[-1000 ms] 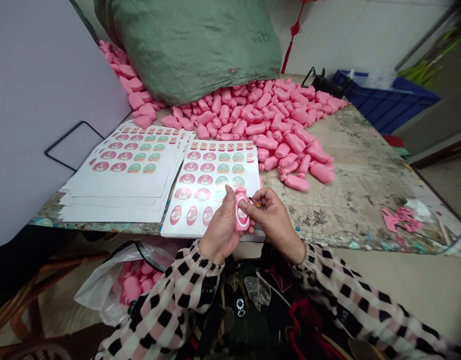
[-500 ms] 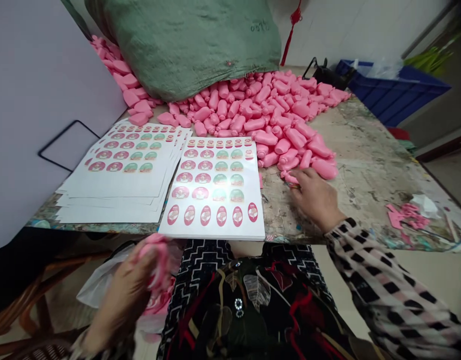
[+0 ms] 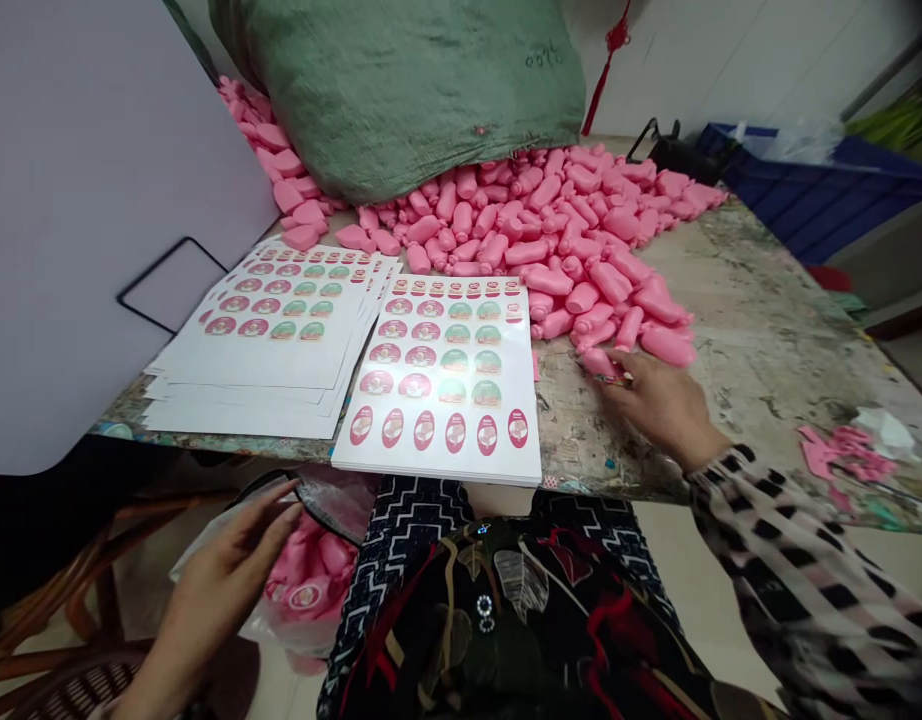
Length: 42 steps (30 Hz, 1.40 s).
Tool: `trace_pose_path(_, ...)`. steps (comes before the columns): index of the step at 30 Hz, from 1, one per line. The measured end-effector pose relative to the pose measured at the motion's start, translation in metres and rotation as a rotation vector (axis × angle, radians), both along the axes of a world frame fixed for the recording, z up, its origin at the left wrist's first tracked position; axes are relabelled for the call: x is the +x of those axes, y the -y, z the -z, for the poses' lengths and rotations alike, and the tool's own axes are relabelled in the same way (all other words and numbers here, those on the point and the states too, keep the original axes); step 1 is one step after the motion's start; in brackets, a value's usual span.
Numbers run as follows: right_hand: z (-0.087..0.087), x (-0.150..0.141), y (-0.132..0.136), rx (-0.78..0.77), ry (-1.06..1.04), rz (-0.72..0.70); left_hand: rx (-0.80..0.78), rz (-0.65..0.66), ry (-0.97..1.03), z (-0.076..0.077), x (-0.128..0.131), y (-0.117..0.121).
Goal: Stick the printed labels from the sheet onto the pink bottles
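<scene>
My left hand [image 3: 232, 575], fingers apart and holding nothing, hovers over a plastic bag [image 3: 262, 622]. Inside that bag lie pink bottles [image 3: 317, 552], one of them showing a round label. At the near edge of the heap, the fingertips of my right hand [image 3: 660, 400] close on a small pink plastic bottle [image 3: 597, 362]. A sheet of stickers [image 3: 498, 455], with pink, green and oval labels, tops a stack between my hands at the table's front edge.
More sticker sheets [image 3: 228, 405] lie fanned out at left beside a pale panel [image 3: 116, 200]. Behind, a green sack [image 3: 416, 90] rests against the heap of pink bottles [image 3: 528, 215]. Pink scraps [image 3: 851, 452] and a blue crate [image 3: 813, 190] are at right.
My left hand has let go of a pink bottle at the bag and opened. My right hand stays at the heap's near edge, its fingers on a bottle. The view has shifted slightly.
</scene>
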State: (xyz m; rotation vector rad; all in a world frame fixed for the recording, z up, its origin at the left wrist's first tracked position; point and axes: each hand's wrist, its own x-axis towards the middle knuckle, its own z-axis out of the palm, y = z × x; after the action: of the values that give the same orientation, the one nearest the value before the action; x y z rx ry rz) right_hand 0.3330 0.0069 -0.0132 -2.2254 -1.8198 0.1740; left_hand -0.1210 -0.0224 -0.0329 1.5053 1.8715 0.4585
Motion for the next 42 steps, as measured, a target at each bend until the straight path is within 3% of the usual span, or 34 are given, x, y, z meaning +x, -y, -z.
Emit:
trace_pose_path(2, -0.001, -0.025, 0.009, 0.049, -0.542, 0.052, -0.126, 0.060, 0.347, -0.016, 0.043, -0.003)
trace_pose_path(5, -0.004, -0.071, 0.023, -0.096, -1.305, 0.005, -0.294, 0.152, 0.780, -0.026, 0.108, -0.005)
trace_pose_path(8, -0.010, -0.105, 0.036, -0.183, -1.608, 0.037, -0.343, 0.219, 1.111, -0.025, 0.157, -0.009)
trace_pose_path(12, -0.014, -0.123, 0.048, -0.156, -1.706, 0.010, -0.381, 0.238, 1.329, -0.024, 0.188, -0.011)
trace_pose_path(19, -0.003, -0.132, 0.063, -0.129, -1.489, -0.134, -0.387, 0.082, 1.370, -0.014, 0.189, 0.000)
trace_pose_path(23, 0.005, -0.107, 0.058, -0.005, -0.941, -0.130, -0.259, 0.036, 1.126, -0.016, 0.178, -0.007)
trace_pose_path(25, 0.009, -0.088, 0.051, 0.053, -0.603, -0.095, -0.122, 0.126, 0.852, -0.020, 0.172, -0.013)
trace_pose_path(27, 0.011, -0.075, 0.043, 0.065, -0.370, -0.100, 0.042, 0.319, 0.531, -0.024, 0.171, -0.018)
trace_pose_path(30, 0.012, -0.068, 0.032, 0.045, -0.182, -0.131, 0.278, 0.653, 0.129, -0.027, 0.175, -0.022)
trace_pose_path(32, 0.010, -0.070, 0.027, 0.029, -0.112, -0.143, 0.378, 0.766, -0.031, -0.026, 0.182, -0.024)
trace_pose_path(42, 0.003, -0.071, 0.017, -0.034, 0.085, -0.224, 0.380, 0.787, -0.229, -0.013, 0.198, -0.037)
